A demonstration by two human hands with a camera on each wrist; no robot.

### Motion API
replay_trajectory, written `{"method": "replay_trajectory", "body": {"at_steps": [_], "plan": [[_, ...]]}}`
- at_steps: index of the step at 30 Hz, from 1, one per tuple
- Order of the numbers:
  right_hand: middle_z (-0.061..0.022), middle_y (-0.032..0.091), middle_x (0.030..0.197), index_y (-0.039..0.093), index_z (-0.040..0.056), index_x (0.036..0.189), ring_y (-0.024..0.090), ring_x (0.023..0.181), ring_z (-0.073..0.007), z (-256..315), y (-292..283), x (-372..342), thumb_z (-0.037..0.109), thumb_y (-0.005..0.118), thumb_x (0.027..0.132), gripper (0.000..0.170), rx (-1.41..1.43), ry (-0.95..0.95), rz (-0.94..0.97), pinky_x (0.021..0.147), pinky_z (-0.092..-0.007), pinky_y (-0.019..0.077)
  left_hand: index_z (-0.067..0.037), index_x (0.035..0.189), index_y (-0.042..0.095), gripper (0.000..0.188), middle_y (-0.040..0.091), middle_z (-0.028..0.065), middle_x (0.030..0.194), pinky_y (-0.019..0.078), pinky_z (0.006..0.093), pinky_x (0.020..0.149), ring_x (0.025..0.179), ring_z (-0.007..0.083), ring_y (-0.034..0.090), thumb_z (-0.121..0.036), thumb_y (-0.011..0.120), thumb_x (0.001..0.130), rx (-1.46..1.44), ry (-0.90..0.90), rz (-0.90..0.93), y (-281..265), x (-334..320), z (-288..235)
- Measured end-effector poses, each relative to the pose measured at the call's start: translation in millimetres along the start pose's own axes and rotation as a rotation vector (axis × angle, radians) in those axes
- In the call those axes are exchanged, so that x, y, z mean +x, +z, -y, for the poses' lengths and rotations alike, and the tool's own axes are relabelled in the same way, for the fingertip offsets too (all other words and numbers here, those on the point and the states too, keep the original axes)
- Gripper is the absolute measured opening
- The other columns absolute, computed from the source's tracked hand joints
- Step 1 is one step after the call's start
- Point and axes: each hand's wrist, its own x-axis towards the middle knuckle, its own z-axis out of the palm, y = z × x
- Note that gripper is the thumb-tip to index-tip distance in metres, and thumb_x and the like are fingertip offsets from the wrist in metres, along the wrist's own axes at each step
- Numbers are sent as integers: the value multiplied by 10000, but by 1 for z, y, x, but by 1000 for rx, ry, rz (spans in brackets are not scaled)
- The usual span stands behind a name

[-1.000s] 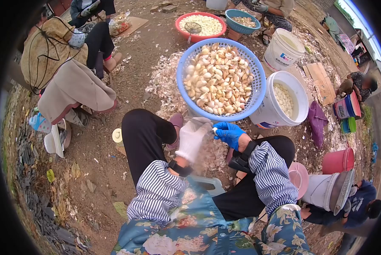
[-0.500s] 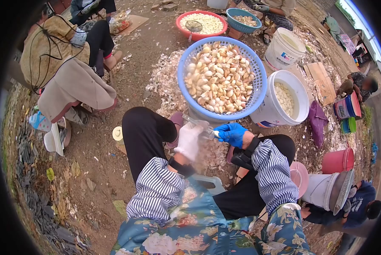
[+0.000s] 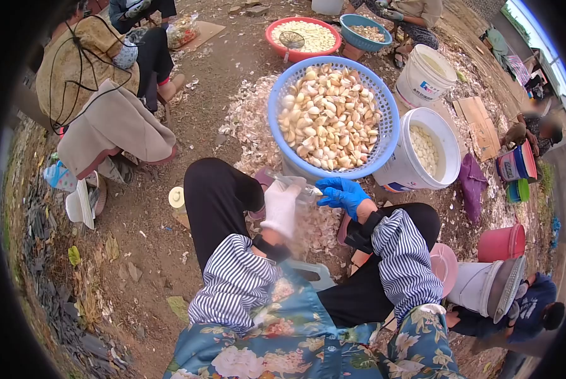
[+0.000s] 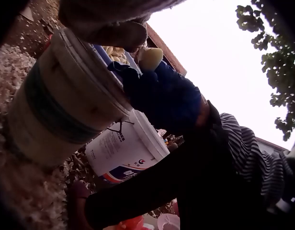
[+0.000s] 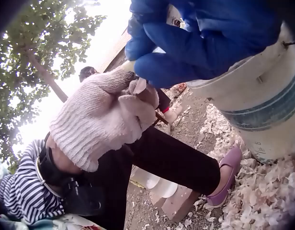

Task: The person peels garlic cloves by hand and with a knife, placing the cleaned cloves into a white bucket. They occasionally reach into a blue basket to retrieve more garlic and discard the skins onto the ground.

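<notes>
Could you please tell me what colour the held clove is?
The clove is pale yellow, clearest in the left wrist view.

In my left wrist feed the top edge cuts off the left hand (image 4: 109, 24); its glove mostly hides the gripped object (image 5: 138, 86), which I cannot identify. From the right wrist, blue fingers of the right hand (image 5: 200, 45) cover most of the clove (image 4: 151, 59). 2 seated people (image 3: 412, 11) leave my head view's top edge.

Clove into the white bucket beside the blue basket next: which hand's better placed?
Right, likely: the blue-gloved right hand pinches the clove and sits nearer the white bucket, on the person's right. The white-gloved left hand is farther off.
</notes>
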Motion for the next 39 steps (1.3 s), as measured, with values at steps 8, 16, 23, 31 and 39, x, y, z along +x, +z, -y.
{"method": "replay_trajectory", "body": {"at_steps": [8,16,23,31,39], "plan": [[-79,649,1040,601,11,1167,652,879,-174,-20,1,6,221,640,887,353,105,-90,38,749,-254,508,-2,981,612,163,654,67,829,468,229,575,675,120,613,-148,580,914,-182,-96,125,0,-1,6],[-57,655,968,627,2,1083,579,759,-91,-7,-7,2,294,586,917,338,335,-111,123,645,-202,463,14,990,582,238,619,80,773,410,227,520,636,143,567,-211,525,937,-500,-298,348,11,-19,-30],[-41,633,778,644,-11,1002,507,564,-69,8,-6,-10,365,520,948,400,172,-159,-31,475,-178,379,29,921,617,226,625,91,734,405,226,497,623,153,594,-188,559,895,-237,-221,216,17,-15,-26],[-18,653,740,673,53,1016,536,573,-43,81,-128,-36,281,497,971,292,61,-665,-742,530,-171,395,-12,934,616,161,644,61,791,446,227,533,636,112,597,-160,605,872,-13,-260,177,15,-14,-18],[-232,518,1248,434,97,1361,534,1126,-344,96,-219,15,248,700,784,653,-1379,-603,-1453,963,-383,415,-24,863,607,162,634,59,724,418,225,475,539,109,557,-186,610,876,80,-255,146,19,-12,-15]]}}
